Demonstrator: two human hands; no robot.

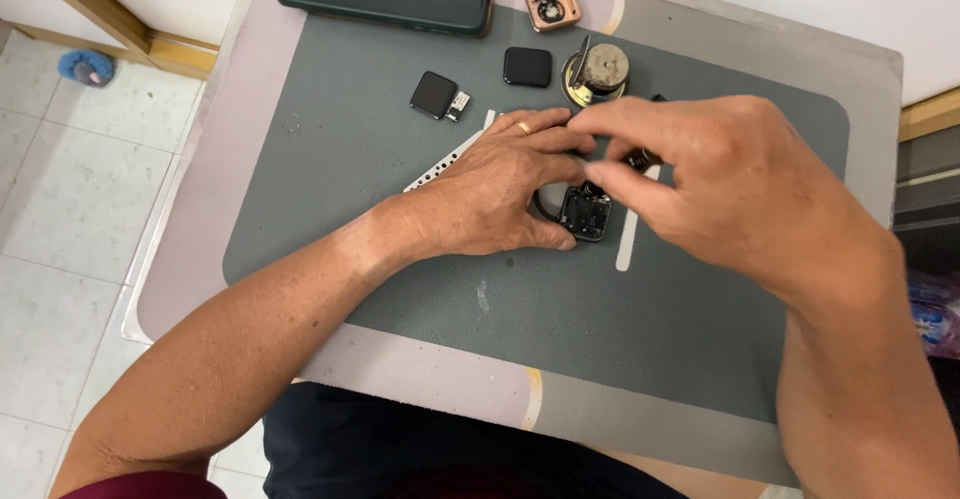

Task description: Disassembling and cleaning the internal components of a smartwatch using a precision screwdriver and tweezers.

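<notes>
Grey mat (400, 259) covers the table (700, 39). Left hand (500, 194) pins the opened watch case (585, 212) with curled fingers; right hand (720, 174) pinches a dark tool (640, 159). A slip of that tool could gouge the exposed internals.

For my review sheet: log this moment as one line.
left hand: steadies opened watch case on grey mat | right hand: pinches small dark tool above it

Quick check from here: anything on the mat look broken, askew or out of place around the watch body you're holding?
Nothing spilled. The opened watch body lies under the left hand with its innards bare. One loose square screen sits tilted with a small part hanging off its corner; the other lies flat. The right hand pinches a dark tool.
</notes>
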